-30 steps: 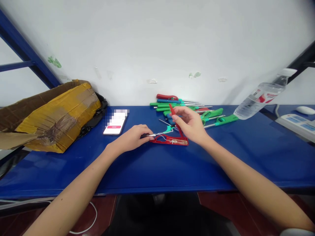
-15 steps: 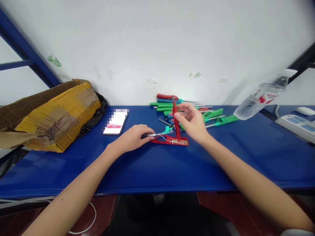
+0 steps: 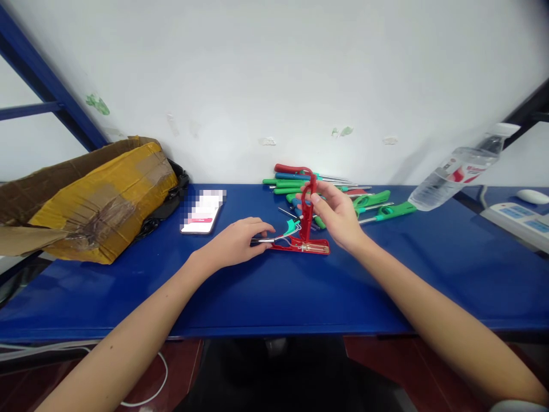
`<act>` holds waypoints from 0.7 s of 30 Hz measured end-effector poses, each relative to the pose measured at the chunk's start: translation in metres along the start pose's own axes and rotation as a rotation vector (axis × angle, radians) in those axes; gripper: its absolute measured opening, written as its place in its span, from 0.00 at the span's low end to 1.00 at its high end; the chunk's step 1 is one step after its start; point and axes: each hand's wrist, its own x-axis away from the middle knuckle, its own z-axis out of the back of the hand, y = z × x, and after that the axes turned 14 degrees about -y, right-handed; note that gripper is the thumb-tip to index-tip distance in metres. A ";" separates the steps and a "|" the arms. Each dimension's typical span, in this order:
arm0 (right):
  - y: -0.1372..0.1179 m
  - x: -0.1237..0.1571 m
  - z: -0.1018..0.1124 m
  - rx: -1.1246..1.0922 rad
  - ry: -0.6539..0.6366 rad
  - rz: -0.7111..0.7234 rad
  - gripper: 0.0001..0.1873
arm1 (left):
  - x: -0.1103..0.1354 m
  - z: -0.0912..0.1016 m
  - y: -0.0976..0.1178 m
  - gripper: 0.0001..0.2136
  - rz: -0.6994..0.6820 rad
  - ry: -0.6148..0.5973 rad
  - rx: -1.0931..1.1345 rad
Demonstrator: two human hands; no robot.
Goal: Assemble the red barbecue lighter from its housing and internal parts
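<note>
Between the thumb and fingers of my right hand (image 3: 337, 212) stands a red lighter casing half (image 3: 307, 217), nearly upright, its hollow side with the trigger loop partly showing. Its lower end is at the other red casing half (image 3: 317, 247), which lies on the table with a clear fuel tank and thin wires in it. A turquoise trigger (image 3: 292, 228) sits loose above that lower half. My left hand (image 3: 240, 240) is closed around the dark and silver metal tube of the lighter, at the left end of the lower half.
Several long-nozzle lighters (image 3: 369, 200) in green, blue and red lie piled near the wall. A phone (image 3: 201, 220) and a taped cardboard box (image 3: 107, 200) are at the left. A tilted water bottle (image 3: 454, 171) and a power strip (image 3: 521, 220) stand at the right of the blue table (image 3: 274, 303).
My right hand has turned the red casing half, so its hollow inner side and loop now show, and its lower end has shifted slightly left. My left hand's fingers have lifted a little.
</note>
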 end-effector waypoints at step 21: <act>-0.003 0.004 -0.017 0.080 -0.025 0.046 0.17 | -0.030 -0.036 0.013 0.17 0.023 0.354 -0.096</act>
